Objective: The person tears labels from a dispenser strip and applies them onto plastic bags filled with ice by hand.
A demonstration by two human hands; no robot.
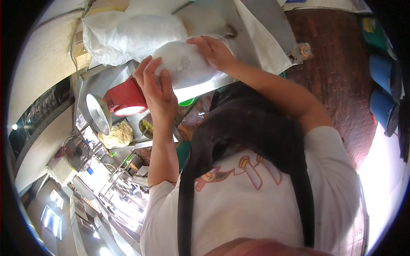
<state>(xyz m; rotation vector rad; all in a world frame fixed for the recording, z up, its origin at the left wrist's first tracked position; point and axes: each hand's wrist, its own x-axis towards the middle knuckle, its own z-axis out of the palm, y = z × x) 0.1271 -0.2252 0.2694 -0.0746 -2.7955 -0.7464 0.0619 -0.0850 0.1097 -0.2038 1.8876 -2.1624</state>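
Note:
A plump, whitish plastic bag [184, 64] with small dark print lies on the metal counter [265, 25]. My left hand [159, 87] is at the bag's left end, its fingers spread and touching the plastic. On the bag's upper right side rests my right hand [215, 53], fingers apart and slightly bent. Behind and to the left, against the first bag, lies another clear plastic bag [128, 36] with pale contents that I cannot make out.
Left of my left hand are a red container [127, 97], a metal bowl [99, 114] and a pale yellowish mass [116, 135]. A fan [77, 152] stands farther left. Blue chairs or covers [381, 94] are at the far right.

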